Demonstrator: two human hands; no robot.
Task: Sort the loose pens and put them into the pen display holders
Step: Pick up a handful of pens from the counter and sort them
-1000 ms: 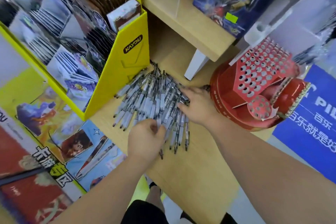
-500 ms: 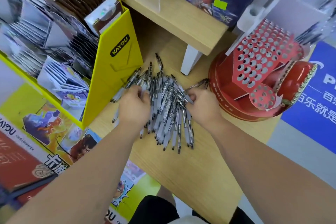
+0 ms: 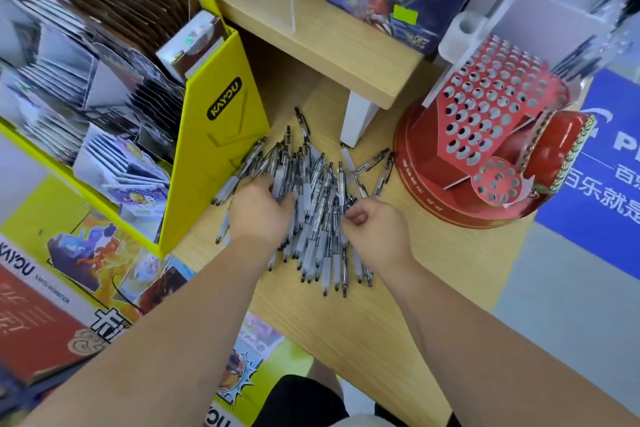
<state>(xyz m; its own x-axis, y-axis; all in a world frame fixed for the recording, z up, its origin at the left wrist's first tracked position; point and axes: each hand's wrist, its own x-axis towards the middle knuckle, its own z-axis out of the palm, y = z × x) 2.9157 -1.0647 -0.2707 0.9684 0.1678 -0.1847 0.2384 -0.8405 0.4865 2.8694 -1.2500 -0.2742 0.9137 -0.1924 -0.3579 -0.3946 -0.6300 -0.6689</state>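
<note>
A heap of loose clear-barrelled pens [image 3: 313, 218] with white grips lies on the wooden counter [image 3: 346, 329]. My left hand [image 3: 259, 213] lies on the heap's left side, its fingers curled down around some pens. My right hand [image 3: 375, 227] is at the heap's right edge, thumb and curled fingers pinching pens there. A few stray pens [image 3: 372, 163] lie apart, toward the red pen display holder [image 3: 485, 121]. This round holder stands at the right, and every hole in its slanted panels shows bare.
A yellow card display box [image 3: 214, 163] full of card packs borders the pens on the left. A raised wooden shelf [image 3: 329, 52] on a white leg [image 3: 356, 121] stands just behind them. Blue signage [image 3: 609, 166] lies at the far right, past the counter's edge.
My left hand has shifted from the heap's near side to its left edge and curled into the pens. My right hand has come nearer and closed on pens at the right edge.
</note>
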